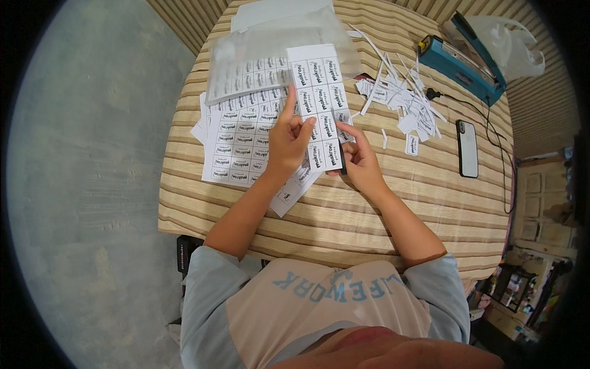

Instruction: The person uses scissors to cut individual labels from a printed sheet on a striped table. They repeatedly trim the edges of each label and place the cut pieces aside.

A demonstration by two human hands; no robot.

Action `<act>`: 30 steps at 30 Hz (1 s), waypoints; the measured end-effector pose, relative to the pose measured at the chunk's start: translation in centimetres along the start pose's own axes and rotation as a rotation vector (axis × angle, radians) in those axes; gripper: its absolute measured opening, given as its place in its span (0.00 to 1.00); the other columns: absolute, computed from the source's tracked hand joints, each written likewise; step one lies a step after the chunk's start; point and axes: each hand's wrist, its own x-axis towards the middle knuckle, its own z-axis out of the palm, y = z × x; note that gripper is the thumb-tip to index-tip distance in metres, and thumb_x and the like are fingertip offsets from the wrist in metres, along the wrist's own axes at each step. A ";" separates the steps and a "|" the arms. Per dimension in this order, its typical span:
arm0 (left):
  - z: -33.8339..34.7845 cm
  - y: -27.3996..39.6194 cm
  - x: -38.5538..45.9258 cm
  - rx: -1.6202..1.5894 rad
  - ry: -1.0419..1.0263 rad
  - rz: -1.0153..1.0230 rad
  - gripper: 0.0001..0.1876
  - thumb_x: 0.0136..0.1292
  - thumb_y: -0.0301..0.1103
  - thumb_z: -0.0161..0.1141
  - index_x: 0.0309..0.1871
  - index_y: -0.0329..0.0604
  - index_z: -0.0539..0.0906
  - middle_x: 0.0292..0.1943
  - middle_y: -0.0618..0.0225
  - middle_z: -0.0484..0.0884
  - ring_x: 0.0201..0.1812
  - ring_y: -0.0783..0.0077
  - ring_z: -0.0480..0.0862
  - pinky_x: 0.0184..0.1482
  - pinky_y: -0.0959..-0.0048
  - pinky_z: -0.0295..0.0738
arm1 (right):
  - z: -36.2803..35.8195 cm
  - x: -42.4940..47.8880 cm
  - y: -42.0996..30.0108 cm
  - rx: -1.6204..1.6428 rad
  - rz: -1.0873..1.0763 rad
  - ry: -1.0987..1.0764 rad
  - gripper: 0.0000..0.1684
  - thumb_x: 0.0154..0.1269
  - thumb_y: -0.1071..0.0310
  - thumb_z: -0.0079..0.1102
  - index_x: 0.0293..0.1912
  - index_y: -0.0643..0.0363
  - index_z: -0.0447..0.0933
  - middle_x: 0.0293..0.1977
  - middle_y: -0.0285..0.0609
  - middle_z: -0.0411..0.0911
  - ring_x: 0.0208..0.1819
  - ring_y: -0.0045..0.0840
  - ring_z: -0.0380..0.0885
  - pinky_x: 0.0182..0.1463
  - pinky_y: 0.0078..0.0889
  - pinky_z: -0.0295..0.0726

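My left hand (289, 138) holds a strip of printed paper labels (322, 99) by its left side, thumb on top and index finger stretched along the edge. At the strip's lower right is my right hand (359, 159), its index finger touching the edge. A dark object (342, 159), perhaps scissors handles, shows in the right hand; most of it is hidden. Beneath the strip and hands lie printed label sheets (237, 143), overlapping at angles. A translucent plastic folder (258, 46) covers the upper part of these sheets.
Cut labels and thin paper offcuts (417, 110) lie in a heap to the right. Beyond them are a blue heat sealer (461, 69) with its lid raised, its black cable and plug (433, 94), and a white plastic bag (511, 46). A phone (468, 150) lies on the striped tablecloth (438, 203).
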 end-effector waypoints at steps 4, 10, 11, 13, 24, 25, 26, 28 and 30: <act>0.4 0.3 -0.6 0.089 -0.013 0.045 0.37 0.65 0.22 0.55 0.74 0.39 0.50 0.25 0.75 0.78 0.25 0.92 0.70 0.29 0.89 0.65 | 0.0 0.0 -0.1 -0.066 -0.068 0.024 0.32 0.62 0.84 0.49 0.65 0.54 0.61 0.21 0.26 0.63 0.23 0.07 0.61 0.28 0.13 0.67; 0.8 -0.4 -0.7 0.050 0.009 0.151 0.35 0.64 0.23 0.58 0.73 0.40 0.54 0.21 0.78 0.72 0.22 0.91 0.65 0.25 0.88 0.62 | -0.3 0.1 0.5 -0.071 -0.134 0.038 0.32 0.61 0.84 0.49 0.64 0.56 0.63 0.25 0.24 0.62 0.24 0.06 0.56 0.28 0.09 0.58; 0.8 -0.5 -0.7 0.053 0.006 0.154 0.36 0.64 0.22 0.57 0.73 0.40 0.54 0.21 0.78 0.72 0.22 0.91 0.65 0.25 0.88 0.62 | -0.2 0.1 0.5 -0.076 -0.140 0.044 0.31 0.61 0.84 0.49 0.64 0.56 0.63 0.25 0.24 0.62 0.25 0.06 0.56 0.28 0.09 0.58; 0.6 -0.4 -0.7 0.048 -0.014 0.142 0.36 0.64 0.22 0.56 0.73 0.39 0.53 0.24 0.75 0.75 0.23 0.91 0.68 0.26 0.88 0.64 | -0.2 0.1 0.4 -0.078 -0.136 0.049 0.31 0.61 0.84 0.49 0.64 0.56 0.63 0.25 0.24 0.62 0.25 0.06 0.55 0.28 0.09 0.57; 0.2 -1.6 -0.3 -0.014 0.034 0.192 0.32 0.66 0.23 0.56 0.71 0.35 0.57 0.27 0.74 0.80 0.27 0.91 0.72 0.32 0.90 0.66 | -0.6 0.1 0.4 -0.124 -0.086 0.036 0.32 0.60 0.85 0.50 0.64 0.55 0.64 0.22 0.23 0.58 0.23 0.07 0.54 0.28 0.10 0.55; 0.2 -1.6 -0.2 -0.029 0.054 0.194 0.31 0.66 0.24 0.56 0.71 0.35 0.58 0.26 0.75 0.79 0.27 0.92 0.72 0.33 0.90 0.66 | -0.6 0.1 0.4 -0.127 -0.093 0.028 0.32 0.60 0.85 0.50 0.63 0.55 0.65 0.22 0.23 0.58 0.23 0.07 0.54 0.28 0.10 0.56; 0.2 -1.4 -0.2 -0.057 0.072 0.180 0.31 0.66 0.24 0.57 0.70 0.35 0.58 0.26 0.76 0.78 0.28 0.92 0.71 0.33 0.90 0.65 | -0.6 0.1 0.4 -0.131 -0.100 0.020 0.32 0.59 0.85 0.51 0.63 0.55 0.65 0.22 0.23 0.58 0.23 0.07 0.54 0.28 0.10 0.56; 0.3 -0.6 -0.3 -0.090 0.094 0.157 0.30 0.66 0.24 0.57 0.70 0.35 0.59 0.25 0.77 0.77 0.27 0.92 0.70 0.33 0.91 0.65 | -0.5 0.0 0.4 -0.126 -0.101 0.014 0.32 0.59 0.85 0.52 0.63 0.55 0.65 0.22 0.23 0.58 0.24 0.07 0.54 0.29 0.10 0.56; 0.5 0.0 -0.3 -0.100 0.100 0.147 0.30 0.66 0.24 0.57 0.70 0.36 0.60 0.24 0.78 0.76 0.27 0.93 0.69 0.32 0.90 0.64 | -0.5 0.0 0.4 -0.113 -0.093 0.015 0.32 0.59 0.85 0.53 0.63 0.55 0.66 0.22 0.23 0.58 0.24 0.07 0.54 0.30 0.10 0.57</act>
